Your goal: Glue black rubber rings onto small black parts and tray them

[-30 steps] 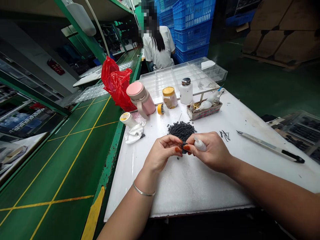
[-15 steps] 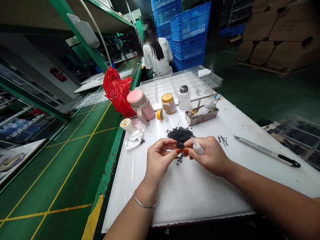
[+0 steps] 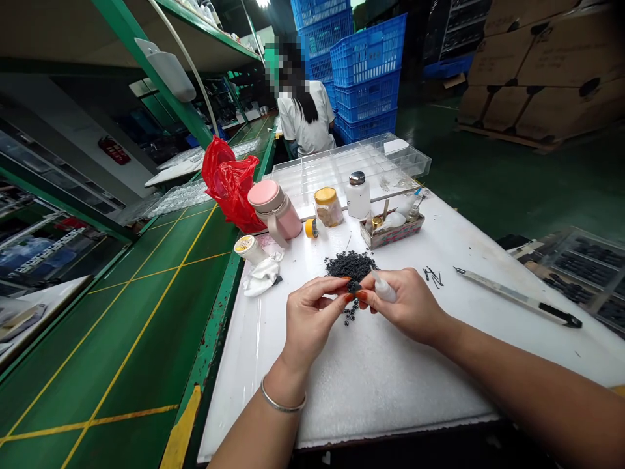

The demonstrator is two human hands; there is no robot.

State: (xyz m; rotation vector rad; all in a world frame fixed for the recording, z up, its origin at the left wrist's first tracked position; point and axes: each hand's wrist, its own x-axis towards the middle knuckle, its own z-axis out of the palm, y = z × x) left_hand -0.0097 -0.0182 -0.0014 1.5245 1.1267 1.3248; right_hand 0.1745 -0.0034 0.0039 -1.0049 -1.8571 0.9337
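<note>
Between the fingertips of my left hand (image 3: 312, 316) is a small black part (image 3: 353, 286), its exact kind too small to make out. My right hand (image 3: 407, 303) is closed around a small white squeeze bottle (image 3: 385, 288) with a narrow tip pointing up and left. My right thumb and forefinger come close to the black part; whether they touch it I cannot tell. Just behind the hands lies a pile of tiny black rings (image 3: 349, 264). A few loose ones are scattered in front of it, partly hidden by my fingers.
Behind the pile stand a pink mug (image 3: 277, 212), a yellow-lidded jar (image 3: 328, 207), a white pump bottle (image 3: 359, 195) and a small tool box (image 3: 393, 229). A white cloth (image 3: 262, 273) lies left; a pen-like tool (image 3: 517, 298) lies right. A person (image 3: 310, 117) sits beyond the clear divided tray (image 3: 317, 170).
The black part has turned slightly in my left fingertips. Both hands stay nearly in place, the bottle still in the right one. The whole view has shifted a little.
</note>
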